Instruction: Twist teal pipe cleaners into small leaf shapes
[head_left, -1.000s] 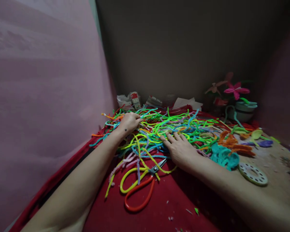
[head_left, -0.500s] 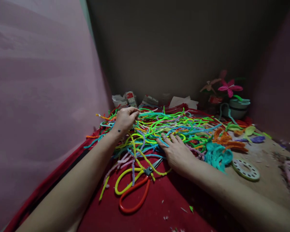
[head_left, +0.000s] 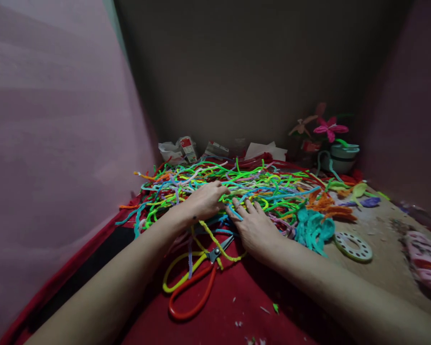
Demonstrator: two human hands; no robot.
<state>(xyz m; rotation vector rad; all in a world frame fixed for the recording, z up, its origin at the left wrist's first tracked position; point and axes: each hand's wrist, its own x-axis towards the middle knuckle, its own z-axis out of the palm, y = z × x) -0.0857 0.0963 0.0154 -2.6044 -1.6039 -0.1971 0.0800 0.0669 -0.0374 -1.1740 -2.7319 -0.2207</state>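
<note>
A wide tangle of bright pipe cleaners (head_left: 269, 184) in green, yellow, blue, orange and purple lies before me. My left hand (head_left: 209, 200) is over its middle, fingers bent down and pressed together; whatever they hold is hidden. Close by on the right, my right hand (head_left: 255, 227) rests flat on the near edge of the pile with fingers spread. A blue pipe cleaner (head_left: 235, 213) runs along its index finger. Below the hands lie scissors (head_left: 214, 255) with one yellow and one red handle, slightly open, partly under a yellow pipe cleaner (head_left: 215, 232).
Right of the pile are teal fuzzy loops (head_left: 312, 230), orange fuzzy pieces (head_left: 330, 208) and a round disc with holes (head_left: 353, 246). A pot (head_left: 345, 158) with fuzzy flowers stands behind. Pink footwear (head_left: 425, 263) is at far right. Crumpled packets (head_left: 188, 149) line the back wall.
My left hand has moved right and nearer to me, from the pile's far left side to beside my right hand. The right hand stays on the pile. The view has shifted slightly.
</note>
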